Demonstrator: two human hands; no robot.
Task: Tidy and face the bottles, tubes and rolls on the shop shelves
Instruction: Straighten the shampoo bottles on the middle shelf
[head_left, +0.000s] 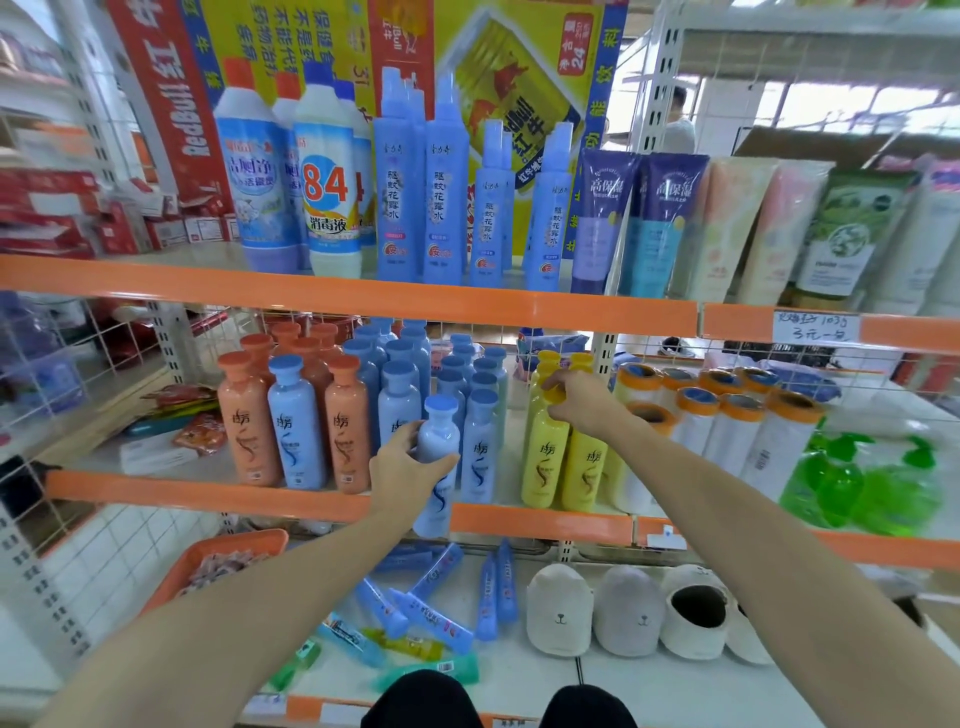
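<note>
Dark knees (410, 696) are showing at the bottom edge, just before the lowest shelf, where blue tubes (436, 618) are lying scattered beside plush slippers (558, 610). Both forearms are reaching to the middle shelf (208, 493). Left hand (402, 467) is gripping a blue bottle (439, 457), which is tilting out over the orange shelf edge. Right hand (582, 402) is pinching the cap of a yellow bottle (543, 457) standing upright in its row, with tape rolls (727, 415) just beside
</note>
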